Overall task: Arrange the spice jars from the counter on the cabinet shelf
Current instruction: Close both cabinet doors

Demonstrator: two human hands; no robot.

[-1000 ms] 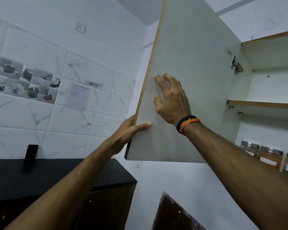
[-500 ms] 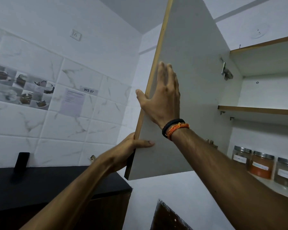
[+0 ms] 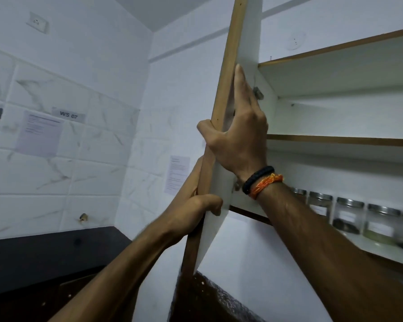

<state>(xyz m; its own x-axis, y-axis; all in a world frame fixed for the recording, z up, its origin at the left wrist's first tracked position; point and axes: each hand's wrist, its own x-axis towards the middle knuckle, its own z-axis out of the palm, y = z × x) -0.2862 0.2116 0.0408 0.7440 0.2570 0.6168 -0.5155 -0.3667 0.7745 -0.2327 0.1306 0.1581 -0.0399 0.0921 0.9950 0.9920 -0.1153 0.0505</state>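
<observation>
Spice jars (image 3: 349, 216) on white cabinet shelf (image 3: 382, 251) (tiled kitchen), both hands gripping the door (image 3: 219, 182) edge.

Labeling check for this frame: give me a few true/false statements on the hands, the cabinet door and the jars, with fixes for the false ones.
1. Both hands hold the cabinet door. True: the left hand grips its lower edge, and the right hand has its thumb hooked round the edge higher up.
2. The spice jars stand on the lowest shelf. True.
3. The right hand is carrying a jar. False: it rests on the door, fingers flat against the inner face.
4. The jars have red plastic lids. False: the lids look like metal.
5. The wristbands are on the left wrist. False: they sit on the right wrist.
</observation>
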